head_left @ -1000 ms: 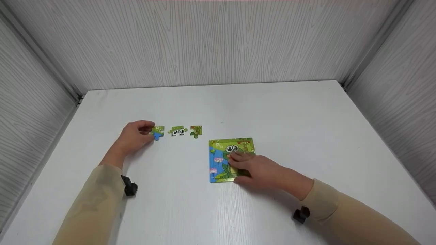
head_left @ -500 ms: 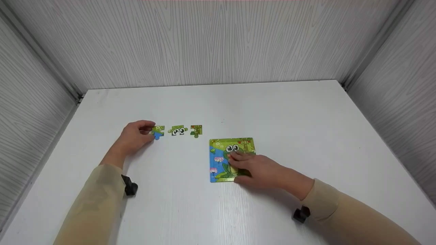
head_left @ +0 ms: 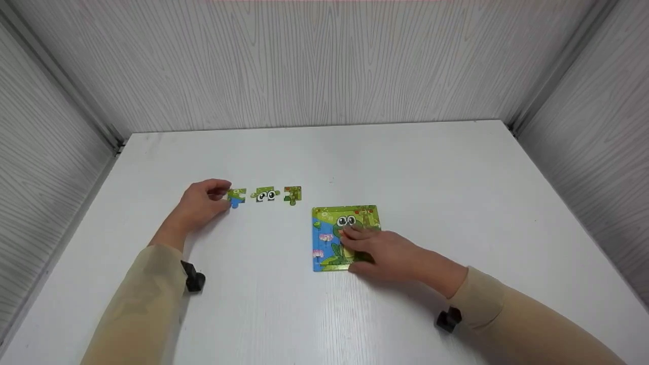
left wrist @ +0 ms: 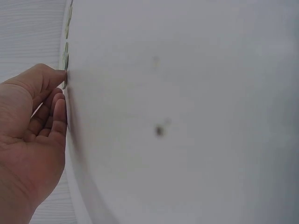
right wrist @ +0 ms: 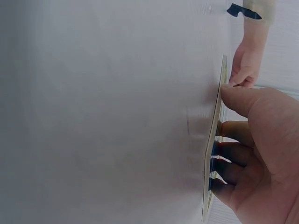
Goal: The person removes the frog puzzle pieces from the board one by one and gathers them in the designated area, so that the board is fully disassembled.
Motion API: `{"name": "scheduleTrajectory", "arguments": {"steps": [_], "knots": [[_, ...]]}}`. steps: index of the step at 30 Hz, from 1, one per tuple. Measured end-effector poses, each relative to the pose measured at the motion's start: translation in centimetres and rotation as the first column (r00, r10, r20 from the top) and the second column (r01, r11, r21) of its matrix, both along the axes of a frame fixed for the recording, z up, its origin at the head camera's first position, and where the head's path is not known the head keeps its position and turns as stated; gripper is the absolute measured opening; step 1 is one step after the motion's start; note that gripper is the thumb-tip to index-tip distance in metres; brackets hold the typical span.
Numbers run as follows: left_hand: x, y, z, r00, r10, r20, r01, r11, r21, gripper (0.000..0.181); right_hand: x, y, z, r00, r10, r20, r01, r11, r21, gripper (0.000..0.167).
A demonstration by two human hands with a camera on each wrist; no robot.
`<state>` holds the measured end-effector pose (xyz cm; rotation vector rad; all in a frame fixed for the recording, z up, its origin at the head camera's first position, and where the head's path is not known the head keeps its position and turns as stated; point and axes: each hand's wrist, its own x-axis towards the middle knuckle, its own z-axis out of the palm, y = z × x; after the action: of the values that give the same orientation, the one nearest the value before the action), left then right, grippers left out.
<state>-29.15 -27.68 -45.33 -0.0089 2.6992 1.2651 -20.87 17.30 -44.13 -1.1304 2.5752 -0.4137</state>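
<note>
My left hand [head_left: 204,203] holds a green and blue jigsaw piece [head_left: 237,196] by its left side, thumb and forefinger at its edges. That piece lies flat on the table; its left end is partly covered. To its right lie a jigsaw piece with two cartoon eyes [head_left: 265,194] and a green jigsaw piece [head_left: 292,194], each apart from the others. My right hand [head_left: 388,256] rests on a square frog puzzle board [head_left: 326,246], fingers spread over the picture and thumb at the near edge. It hides the board's right part. In the right wrist view, the puzzle board [right wrist: 215,126] appears edge-on.
The white table [head_left: 263,304] meets a pale wood-grain panel [head_left: 324,61] at the back, with similar panels at both sides. A small black device [head_left: 193,279] sits at the left cuff and another black device [head_left: 448,319] at the right cuff.
The green and blue jigsaw piece has shifted very slightly right at my left fingertips. My right hand and the frog puzzle board have stayed put.
</note>
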Motion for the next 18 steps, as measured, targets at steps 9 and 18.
{"name": "scheduleTrajectory", "arguments": {"steps": [9,18], "knots": [[0.2,0.1,0.9,1.000,-0.018,0.017,0.017,0.999,0.047,0.057,0.0,0.0,0.0,1.000,0.002,-0.010,-0.002,1.000,-0.005,0.070],[1.4,1.0,3.0,0.997,-0.048,-0.060,0.051,0.997,0.059,0.055,-0.2,0.1,0.0,1.000,0.002,0.006,-0.002,1.000,-0.025,0.070]]}}
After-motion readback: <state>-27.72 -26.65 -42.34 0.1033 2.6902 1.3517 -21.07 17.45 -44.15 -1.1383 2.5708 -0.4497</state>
